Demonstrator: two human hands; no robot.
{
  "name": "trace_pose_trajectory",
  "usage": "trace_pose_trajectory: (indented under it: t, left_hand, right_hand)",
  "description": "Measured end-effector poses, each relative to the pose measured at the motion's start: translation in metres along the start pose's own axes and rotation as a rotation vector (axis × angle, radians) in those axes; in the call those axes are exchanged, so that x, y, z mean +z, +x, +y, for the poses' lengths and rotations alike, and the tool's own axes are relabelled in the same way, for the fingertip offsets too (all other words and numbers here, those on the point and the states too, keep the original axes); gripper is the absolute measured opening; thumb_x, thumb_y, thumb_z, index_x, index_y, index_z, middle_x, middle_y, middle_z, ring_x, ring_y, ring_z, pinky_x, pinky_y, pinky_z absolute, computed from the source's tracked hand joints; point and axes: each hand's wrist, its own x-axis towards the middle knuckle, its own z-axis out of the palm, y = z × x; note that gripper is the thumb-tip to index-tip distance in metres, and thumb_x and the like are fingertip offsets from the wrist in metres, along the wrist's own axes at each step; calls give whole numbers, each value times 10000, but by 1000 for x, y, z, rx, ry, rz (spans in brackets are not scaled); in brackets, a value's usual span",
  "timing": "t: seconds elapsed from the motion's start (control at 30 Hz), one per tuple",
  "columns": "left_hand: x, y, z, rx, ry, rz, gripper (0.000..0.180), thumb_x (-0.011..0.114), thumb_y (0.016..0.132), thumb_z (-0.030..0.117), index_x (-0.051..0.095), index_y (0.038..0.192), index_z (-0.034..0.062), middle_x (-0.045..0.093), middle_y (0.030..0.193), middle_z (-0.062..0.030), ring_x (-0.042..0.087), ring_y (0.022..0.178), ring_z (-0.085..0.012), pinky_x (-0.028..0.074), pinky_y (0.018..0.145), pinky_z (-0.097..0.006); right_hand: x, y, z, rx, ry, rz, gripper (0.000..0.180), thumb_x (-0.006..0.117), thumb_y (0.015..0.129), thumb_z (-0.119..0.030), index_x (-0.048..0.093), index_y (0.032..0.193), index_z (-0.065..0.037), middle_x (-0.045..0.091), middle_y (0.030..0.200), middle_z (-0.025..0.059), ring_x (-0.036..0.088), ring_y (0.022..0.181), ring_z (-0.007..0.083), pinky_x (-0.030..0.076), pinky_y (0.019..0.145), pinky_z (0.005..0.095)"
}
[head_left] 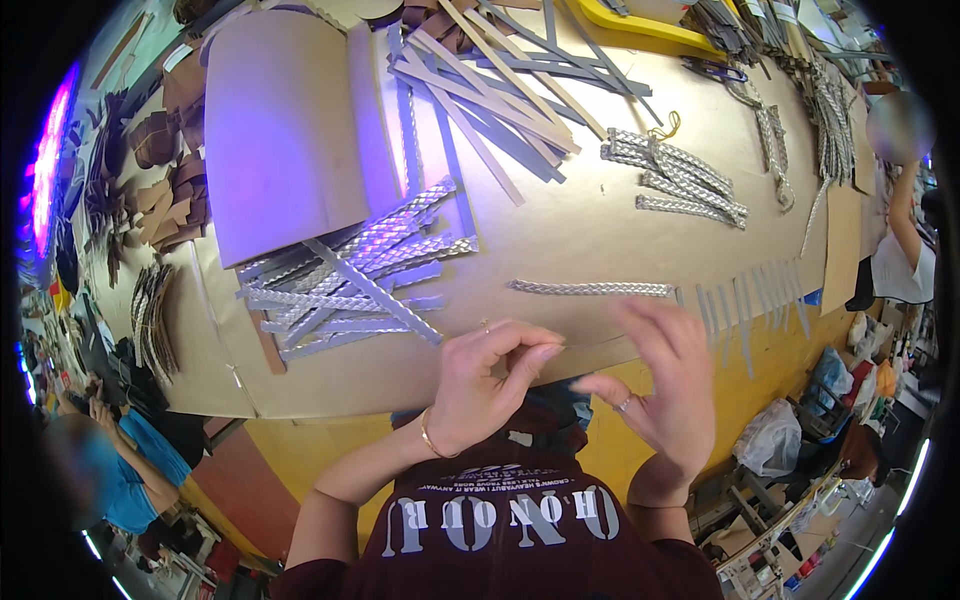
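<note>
Close to the table's near edge, my left hand (492, 385) pinches a thin strip (592, 343) between thumb and forefinger. The strip shows almost edge-on and runs toward my right hand (665, 385). That hand is slightly blurred, its thumb and fingers spread apart, with no grip on the strip visible. Just beyond both hands a silver braided strap (590, 288) lies flat across the table. A row of narrow grey strips (750, 305) lies along the near edge to the right, beside the strap's end.
Silver braided straps and flat strips (350, 285) are heaped at left, beside a large curved tan sheet (285, 130). Grey and beige strips (510, 100) lie crossed at the back. A tied braided bundle (690, 180) sits right of centre, and a yellow tray (650, 30) stands behind.
</note>
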Motion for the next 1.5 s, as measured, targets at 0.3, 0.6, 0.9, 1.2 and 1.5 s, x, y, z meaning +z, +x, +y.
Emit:
trace_pose_trajectory:
  t: [0.3,0.6,0.9,1.2,1.5]
  left_hand:
    - [-16,10,-8,349,840,120,380,718,809,75,705,1187,120,629,1064,-41,572,905,-211,454,790,-354]
    - [-17,2,-21,287,1261,80,481,740,806,228,662,1280,200,556,1194,-39,501,1064,-237,343,924,-410]
    - [-12,-14,-20,228,1305,87,481,751,797,292,671,1252,161,553,1186,-20,488,1048,-213,304,896,-392]
    - [-10,-13,-23,239,1226,118,502,771,776,308,676,1230,117,557,1203,-15,481,1052,-211,292,905,-404]
    - [-7,-14,-16,220,1185,127,521,772,779,304,661,1248,108,556,1183,-6,481,1039,-207,287,896,-404]
  right_hand:
    - [16,13,0,259,231,-415,133,650,926,-201,666,947,-71,631,854,89,616,811,288,455,686,402]
    - [52,37,-2,134,-60,-372,154,580,968,-217,650,939,-83,613,865,76,575,895,278,370,804,395]
    - [48,44,-14,73,-71,-375,146,602,954,-213,669,918,-89,598,837,64,560,852,275,359,791,400]
    - [63,44,-10,59,-21,-328,141,618,945,-208,672,903,-84,593,840,60,561,853,270,367,809,406]
    - [64,43,-13,59,-73,-312,143,621,943,-224,683,907,-100,616,869,51,580,877,265,370,869,435]
